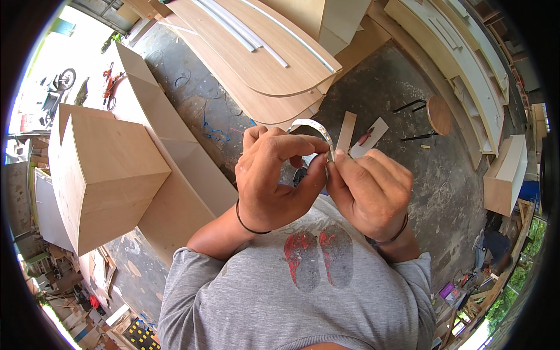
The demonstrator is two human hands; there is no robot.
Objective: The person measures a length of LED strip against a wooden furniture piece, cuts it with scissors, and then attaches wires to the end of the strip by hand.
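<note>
A thin white LED strip point(315, 125) curves in a small loop above my fingers. My left hand point(271, 175) pinches it near one end between thumb and forefinger, while the loop runs back behind the knuckles of that hand. Close against those fingertips, my right hand point(373, 184) also has thumb and forefinger closed on the end of the strip. The fingertips of both hands nearly touch, and they cover the very end. Both hands are raised in front of my grey shirt point(251, 291).
Ahead lies a wood-grain panel point(256, 64) with a rounded corner, bearing white strips. Plywood boxes point(116, 169) stand at left. On the floor are red-handled pliers point(366, 136) on a white board. A round stool point(438, 115) and long shelf panels point(466, 87) are at right.
</note>
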